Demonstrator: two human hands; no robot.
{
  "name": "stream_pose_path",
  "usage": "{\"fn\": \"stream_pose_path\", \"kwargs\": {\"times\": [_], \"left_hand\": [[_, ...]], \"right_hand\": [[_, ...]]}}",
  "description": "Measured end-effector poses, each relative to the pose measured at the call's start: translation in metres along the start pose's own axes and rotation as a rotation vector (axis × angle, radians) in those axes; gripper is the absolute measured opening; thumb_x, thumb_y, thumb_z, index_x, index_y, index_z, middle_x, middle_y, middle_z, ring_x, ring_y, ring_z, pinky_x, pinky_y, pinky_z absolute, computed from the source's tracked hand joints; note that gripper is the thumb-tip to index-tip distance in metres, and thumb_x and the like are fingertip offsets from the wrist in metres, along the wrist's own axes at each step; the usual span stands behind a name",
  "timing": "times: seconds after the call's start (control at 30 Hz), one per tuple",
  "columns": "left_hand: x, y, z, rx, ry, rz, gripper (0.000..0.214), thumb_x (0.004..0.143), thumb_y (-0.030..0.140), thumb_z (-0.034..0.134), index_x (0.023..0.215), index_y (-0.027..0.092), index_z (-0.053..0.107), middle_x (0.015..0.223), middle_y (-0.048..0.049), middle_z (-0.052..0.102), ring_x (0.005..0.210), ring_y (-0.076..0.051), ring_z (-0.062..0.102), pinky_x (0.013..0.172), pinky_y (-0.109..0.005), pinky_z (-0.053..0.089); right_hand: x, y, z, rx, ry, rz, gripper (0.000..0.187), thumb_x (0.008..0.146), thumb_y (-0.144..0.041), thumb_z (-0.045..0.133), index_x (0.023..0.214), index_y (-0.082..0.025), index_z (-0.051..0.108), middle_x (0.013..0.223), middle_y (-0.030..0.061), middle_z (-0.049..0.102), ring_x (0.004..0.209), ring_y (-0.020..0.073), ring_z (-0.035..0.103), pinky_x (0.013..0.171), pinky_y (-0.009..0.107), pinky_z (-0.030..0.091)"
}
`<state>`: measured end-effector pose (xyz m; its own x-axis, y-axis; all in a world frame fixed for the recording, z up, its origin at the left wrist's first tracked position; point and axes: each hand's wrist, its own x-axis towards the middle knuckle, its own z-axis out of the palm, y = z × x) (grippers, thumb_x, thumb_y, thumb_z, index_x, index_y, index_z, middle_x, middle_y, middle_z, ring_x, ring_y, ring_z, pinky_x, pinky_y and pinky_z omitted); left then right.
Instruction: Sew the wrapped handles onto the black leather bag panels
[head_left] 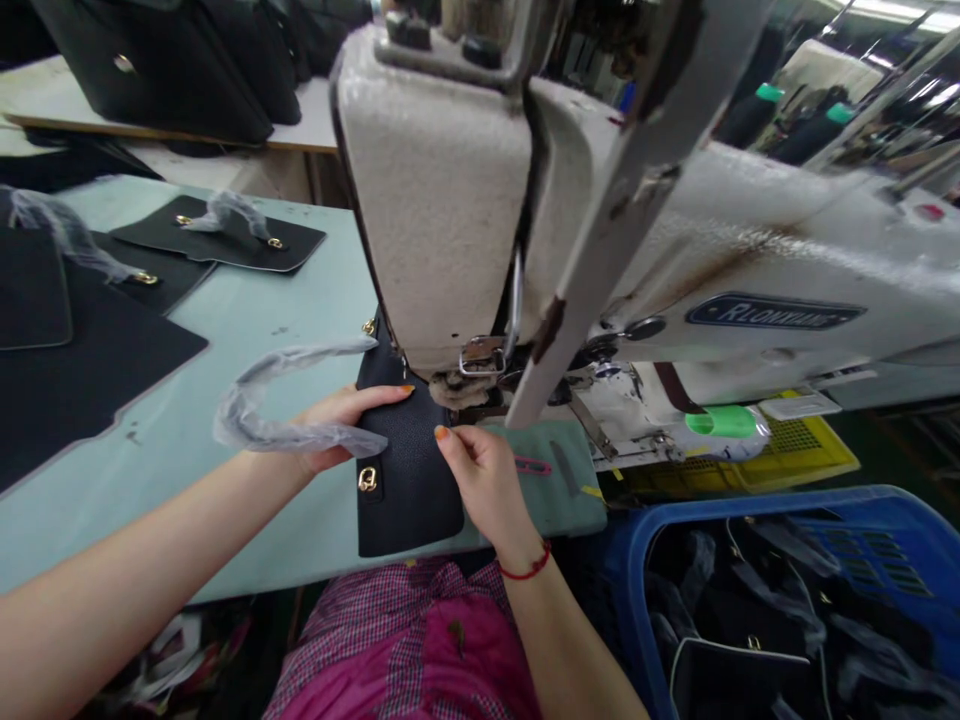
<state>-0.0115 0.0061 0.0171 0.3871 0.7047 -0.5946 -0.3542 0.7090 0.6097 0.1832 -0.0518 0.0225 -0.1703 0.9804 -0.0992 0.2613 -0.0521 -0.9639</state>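
Black bags [157, 55] on rear bench [34, 95]; yellow crate [832, 455] at right; green-topped dark spools [750, 118] upper right.

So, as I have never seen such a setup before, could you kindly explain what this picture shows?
Certainly. There is one picture, from a camera worn on the person's head, looking forward and down. No robot is at work: these are the person's own bare hands.

The big off-white thing is a sewing machine. Beneath its head lies a black panel with gold fittings and a plastic-wrapped handle. The left hand reaches onto the panel, the handle crossing over it; the right hand is at the panel's other edge. Its fingers are partly hidden, so I cannot tell if they pinch it.

More black pieces lie on the pale green table, and a blue basket holds others.
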Motion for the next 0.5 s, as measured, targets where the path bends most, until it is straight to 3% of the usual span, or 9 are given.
{"fn": "stream_pose_path", "kwargs": {"times": [0.27, 0.5], "left_hand": [[0.007, 0.0024, -0.0085, 0.011, -0.037, 0.01, 0.053, 0.076, 0.021, 0.074, 0.126, 0.008, 0.061, 0.101, -0.0135, 0.076, 0.079, -0.026, 0.073, 0.08, -0.042, 0.059], [0.0027, 0.0032, -0.0049, 0.072, 0.026, 0.028, 0.039, 0.073, 0.023, 0.077, 0.107, 0.007, 0.07, 0.092, -0.0118, 0.077, 0.073, -0.023, 0.072, 0.072, -0.035, 0.06]], "right_hand": [[0.0041, -0.0017, 0.0007, -0.01, 0.007, -0.021, 0.046, 0.093, -0.047, 0.047, 0.058, -0.019, 0.035, 0.058, -0.0042, 0.027, 0.054, 0.0097, 0.029, 0.051, 0.025, 0.022], [0.0018, 0.0001, 0.0017, -0.033, 0.023, -0.025, 0.045, 0.094, -0.046, 0.046, 0.059, -0.019, 0.04, 0.058, -0.004, 0.03, 0.055, 0.0098, 0.029, 0.052, 0.025, 0.023]]}}
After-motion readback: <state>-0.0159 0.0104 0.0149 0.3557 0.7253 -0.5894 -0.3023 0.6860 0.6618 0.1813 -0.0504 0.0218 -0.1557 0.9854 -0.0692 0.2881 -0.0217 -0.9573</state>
